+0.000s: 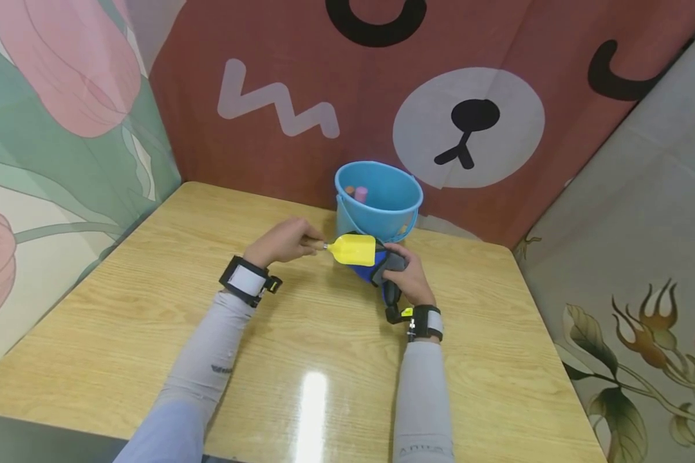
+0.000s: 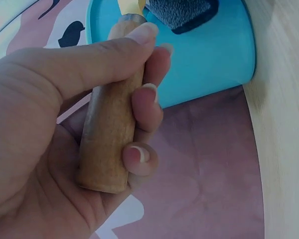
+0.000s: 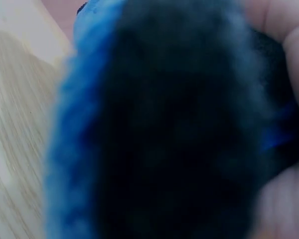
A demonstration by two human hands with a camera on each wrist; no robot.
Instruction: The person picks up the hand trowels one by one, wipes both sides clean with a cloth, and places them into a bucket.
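My left hand (image 1: 284, 243) grips the wooden handle (image 2: 109, 129) of a small shovel with a yellow blade (image 1: 353, 249). In the left wrist view the thumb and fingers (image 2: 148, 104) curl round that handle. My right hand (image 1: 412, 276) holds a blue and dark grey cloth (image 1: 389, 265), partly hidden behind the blade in the head view. Blurred and close, the same cloth (image 3: 174, 124) fills most of the right wrist view. Whether it touches the blade cannot be made out. Just behind both hands stands a light blue bucket (image 1: 382, 220).
Inside the bucket a pink cylindrical piece (image 1: 361, 193) and an orange-brown piece (image 1: 350, 190) show. The bucket stands on a wooden table (image 1: 307, 334), close to its back edge. A brown curtain with a bear's face (image 1: 266, 161) hangs behind; patterned cloths flank both sides.
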